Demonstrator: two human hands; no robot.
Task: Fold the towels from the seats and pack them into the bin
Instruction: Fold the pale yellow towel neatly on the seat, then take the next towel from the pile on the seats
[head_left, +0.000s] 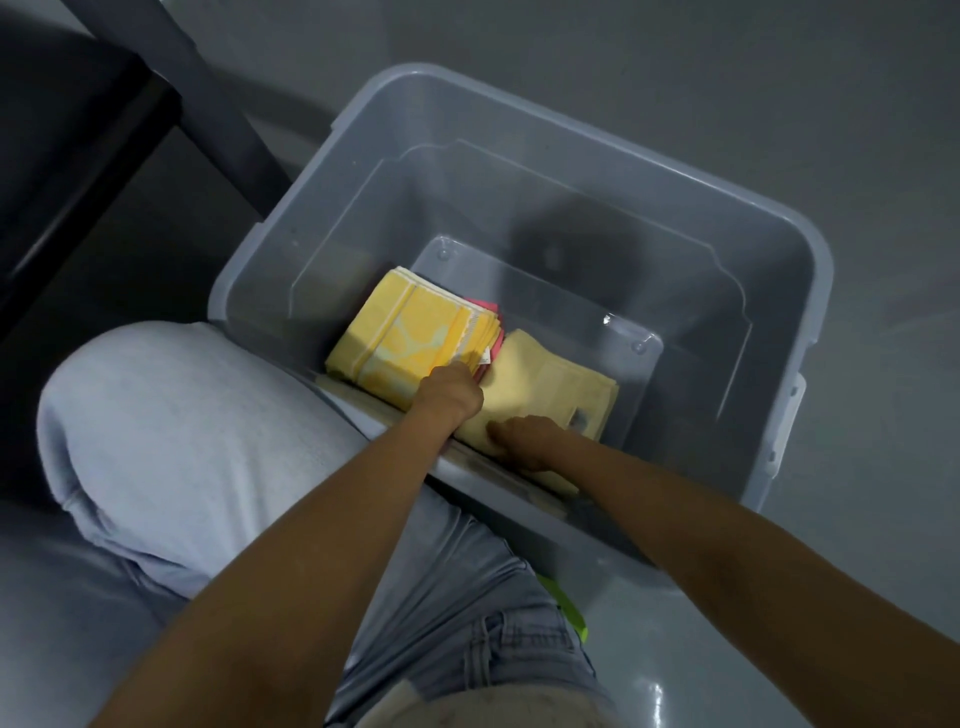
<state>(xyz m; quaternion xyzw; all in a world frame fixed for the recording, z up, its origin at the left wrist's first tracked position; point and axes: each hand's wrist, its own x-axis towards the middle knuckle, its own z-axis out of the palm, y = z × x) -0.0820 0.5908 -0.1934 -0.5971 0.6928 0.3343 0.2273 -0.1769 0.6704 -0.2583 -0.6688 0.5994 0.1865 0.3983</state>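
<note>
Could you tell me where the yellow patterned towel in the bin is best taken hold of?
From above, I would clamp the patterned towel at its far edge, whole thickness, where the bin floor is bare. Its loose layers fan out at the right end, beside the plain towel, so pinching there would likely peel it open.

Nothing here can be read. A white tag sticks out of the patterned yellow towel, and a grey patch, perhaps a label, sits on the pale yellow towel. Both are too blurred.
</note>
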